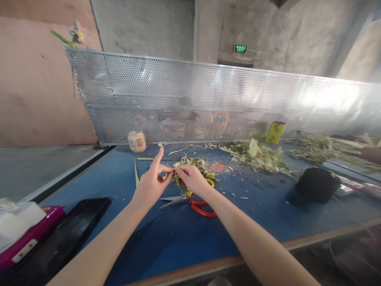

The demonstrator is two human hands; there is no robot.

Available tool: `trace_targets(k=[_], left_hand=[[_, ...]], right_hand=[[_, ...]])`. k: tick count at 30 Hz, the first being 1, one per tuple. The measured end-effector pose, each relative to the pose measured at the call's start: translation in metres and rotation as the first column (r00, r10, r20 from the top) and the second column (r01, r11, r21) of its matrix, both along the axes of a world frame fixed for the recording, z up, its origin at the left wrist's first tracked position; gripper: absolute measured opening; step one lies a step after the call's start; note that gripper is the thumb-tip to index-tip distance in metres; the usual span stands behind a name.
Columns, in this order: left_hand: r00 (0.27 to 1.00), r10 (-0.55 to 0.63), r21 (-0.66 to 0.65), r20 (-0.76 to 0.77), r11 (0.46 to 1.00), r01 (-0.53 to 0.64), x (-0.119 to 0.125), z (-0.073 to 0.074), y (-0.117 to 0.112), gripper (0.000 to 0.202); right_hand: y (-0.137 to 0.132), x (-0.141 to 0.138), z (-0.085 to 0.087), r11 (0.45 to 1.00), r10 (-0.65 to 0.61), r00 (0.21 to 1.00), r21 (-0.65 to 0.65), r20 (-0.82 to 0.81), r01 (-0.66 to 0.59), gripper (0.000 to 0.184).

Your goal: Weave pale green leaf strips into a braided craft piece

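Over the blue tabletop (166,246), my left hand (150,180) and my right hand (192,179) meet at their fingertips. The left thumb and a finger are pinched together, and the index finger points up. My right thumb and fingers are pinched at the same spot. What lies between the fingertips is too small to make out. Just behind the hands is a heap of dried greenish plant pieces (198,161), partly hidden by them. Scissors (203,213) with red and yellow handles lie under my right wrist, blades towards the left.
A perforated metal screen (166,99) closes the table's back. Near it stand a ball of twine (137,142) and a yellow-green can (275,133). Leafy strips (258,157) lie right of centre. A black object (318,184) sits at right, a phone (80,222) at left.
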State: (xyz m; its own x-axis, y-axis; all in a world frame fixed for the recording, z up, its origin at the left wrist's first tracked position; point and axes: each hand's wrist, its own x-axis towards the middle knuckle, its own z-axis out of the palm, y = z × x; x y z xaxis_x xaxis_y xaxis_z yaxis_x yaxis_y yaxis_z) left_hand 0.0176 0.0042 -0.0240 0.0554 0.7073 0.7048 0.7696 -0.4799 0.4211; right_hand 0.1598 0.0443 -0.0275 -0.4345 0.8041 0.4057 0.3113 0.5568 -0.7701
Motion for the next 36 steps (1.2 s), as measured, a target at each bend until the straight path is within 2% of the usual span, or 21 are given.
trace_targets(k=[3,7,13,16,19,23,26,28,30,33,36], left_hand=[[1.0,0.012,-0.008,0.025,1.0,-0.012,0.001,0.003,-0.002,0.069],[0.997,-0.005,-0.029,0.079,1.0,0.007,0.001,0.006,-0.004,0.069],[0.972,-0.153,-0.082,0.18,0.982,0.17,0.001,0.007,-0.004,0.064],[0.946,-0.185,-0.092,0.267,0.972,0.216,0.001,0.007,-0.002,0.065],[0.896,-0.224,-0.112,0.385,0.952,0.286,0.0,0.008,-0.001,0.065],[0.797,-0.27,-0.156,0.54,0.899,0.41,-0.003,0.01,0.001,0.062],[0.686,-0.333,-0.111,0.647,0.849,0.516,-0.007,0.011,0.003,0.053],[0.652,-0.332,-0.085,0.682,0.849,0.521,-0.008,0.01,0.004,0.048],[0.687,-0.27,-0.102,0.675,0.887,0.45,-0.007,0.01,0.004,0.049],[0.782,-0.181,-0.174,0.596,0.922,0.345,-0.002,0.008,0.003,0.061],[0.852,-0.174,-0.177,0.495,0.939,0.294,0.003,0.005,0.003,0.073]], right_hand=[[-0.001,0.0,0.0,0.999,0.034,0.999,-0.024,-0.029,-0.034,0.032],[-0.001,0.001,0.001,0.994,0.09,0.993,-0.059,-0.073,-0.094,0.018],[0.005,0.003,0.0,0.991,0.048,0.989,-0.116,-0.137,-0.064,0.015],[0.005,0.003,0.002,0.98,0.07,0.982,-0.172,-0.177,-0.101,0.012],[0.004,0.003,0.003,0.951,0.101,0.962,-0.26,-0.254,-0.169,0.013],[0.005,0.003,0.003,0.937,0.136,0.941,-0.268,-0.309,-0.224,0.016],[0.006,0.004,0.002,0.934,0.118,0.939,-0.285,-0.323,-0.216,0.017],[0.005,0.004,0.002,0.934,0.083,0.942,-0.304,-0.324,-0.186,0.015],[0.005,0.004,0.002,0.936,0.066,0.947,-0.309,-0.316,-0.168,0.015],[0.004,0.003,0.003,0.946,0.063,0.955,-0.288,-0.291,-0.15,0.012],[0.003,0.003,0.004,0.959,0.072,0.962,-0.245,-0.263,-0.139,0.012]])
